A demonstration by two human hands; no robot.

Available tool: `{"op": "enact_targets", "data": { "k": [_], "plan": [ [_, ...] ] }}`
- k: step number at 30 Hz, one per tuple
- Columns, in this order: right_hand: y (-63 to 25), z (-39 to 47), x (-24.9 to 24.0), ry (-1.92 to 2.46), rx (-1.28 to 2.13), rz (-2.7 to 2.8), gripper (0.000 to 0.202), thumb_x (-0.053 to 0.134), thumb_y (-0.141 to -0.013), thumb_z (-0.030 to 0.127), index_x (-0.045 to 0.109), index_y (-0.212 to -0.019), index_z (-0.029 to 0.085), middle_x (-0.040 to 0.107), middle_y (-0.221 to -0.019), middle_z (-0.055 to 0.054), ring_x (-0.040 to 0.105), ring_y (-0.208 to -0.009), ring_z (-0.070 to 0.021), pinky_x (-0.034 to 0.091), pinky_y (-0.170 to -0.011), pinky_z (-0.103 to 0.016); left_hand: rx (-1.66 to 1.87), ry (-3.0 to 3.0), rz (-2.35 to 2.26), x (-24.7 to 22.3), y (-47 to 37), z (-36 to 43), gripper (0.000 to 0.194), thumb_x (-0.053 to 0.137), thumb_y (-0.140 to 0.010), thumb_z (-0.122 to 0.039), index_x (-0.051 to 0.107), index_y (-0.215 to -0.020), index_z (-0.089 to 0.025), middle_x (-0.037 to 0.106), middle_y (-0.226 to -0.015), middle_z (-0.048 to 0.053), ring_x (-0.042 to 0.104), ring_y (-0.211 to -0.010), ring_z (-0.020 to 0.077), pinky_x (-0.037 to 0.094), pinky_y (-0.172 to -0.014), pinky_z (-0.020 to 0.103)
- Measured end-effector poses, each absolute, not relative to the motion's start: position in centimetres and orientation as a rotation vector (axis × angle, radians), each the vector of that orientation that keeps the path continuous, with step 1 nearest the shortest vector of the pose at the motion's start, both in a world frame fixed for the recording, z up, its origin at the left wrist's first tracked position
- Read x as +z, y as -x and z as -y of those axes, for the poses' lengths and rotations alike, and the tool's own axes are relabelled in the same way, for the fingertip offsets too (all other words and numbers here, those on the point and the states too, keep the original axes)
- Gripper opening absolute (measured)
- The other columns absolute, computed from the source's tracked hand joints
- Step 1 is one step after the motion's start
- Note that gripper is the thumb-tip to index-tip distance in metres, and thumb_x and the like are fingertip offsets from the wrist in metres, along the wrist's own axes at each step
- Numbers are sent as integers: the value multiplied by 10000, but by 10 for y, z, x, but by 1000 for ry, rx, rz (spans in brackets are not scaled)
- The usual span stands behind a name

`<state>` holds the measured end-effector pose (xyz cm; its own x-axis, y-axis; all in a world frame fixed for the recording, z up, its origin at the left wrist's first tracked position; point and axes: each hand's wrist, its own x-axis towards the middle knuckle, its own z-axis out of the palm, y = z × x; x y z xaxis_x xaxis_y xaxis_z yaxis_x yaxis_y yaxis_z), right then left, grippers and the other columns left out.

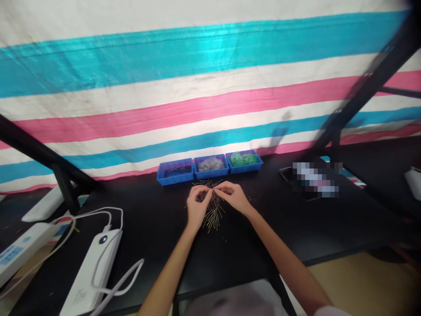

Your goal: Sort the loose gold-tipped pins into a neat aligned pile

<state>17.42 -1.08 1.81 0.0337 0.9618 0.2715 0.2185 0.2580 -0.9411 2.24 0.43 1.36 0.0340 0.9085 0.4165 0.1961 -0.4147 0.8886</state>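
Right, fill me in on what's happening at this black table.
A person sits at the black table. Both hands, left hand and right hand, meet over a pile of thin metal pins, fingers pinching something small between them. Three blue trays stand in a row behind the pile, against the striped cloth.

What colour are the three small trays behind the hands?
The three small plastic trays are blue, best seen in the head view.

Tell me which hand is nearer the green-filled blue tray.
Right. The right hand sits just below and slightly left of the green-filled tray; the left hand is farther left, below the middle tray.
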Motion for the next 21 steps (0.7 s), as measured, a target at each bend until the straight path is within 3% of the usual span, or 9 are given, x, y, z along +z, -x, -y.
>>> {"op": "enact_targets", "data": {
  "k": [4, 10, 21],
  "plan": [
    [-172, 9, 16, 1103, 894, 1335, 232, 633, -751, 393, 683, -830, 181, 667, -830, -51, 597, -714, -140, 477, -636, -264, 1372, -1771, -1088, 14, -23, -3, 104, 641, -742, -291, 666, -775, -196, 597, -887, 42, 582, -880, 165, 457, -806, 314],
    [-169, 13, 20, 1176, 814, 1477, 184, 626, -758, 348, 696, -801, 183, 647, -867, -52, 564, -696, -122, 429, -549, -228, 1251, -1922, -1012, 12, -23, -2, 100, 654, -718, -263, 693, -796, -214, 615, -851, 40, 590, -831, 173, 472, -777, 322],
    [-177, 14, 21, 1361, 552, 1607, 154, 575, -804, 313, 683, -785, 205, 638, -842, -29, 551, -661, -112, 425, -592, -236, 1384, -1918, -1195, 20, -3, -21, 189, 606, -767, -350, 695, -844, -203, 643, -874, 40, 611, -829, 155, 487, -758, 277]
  ]
}}
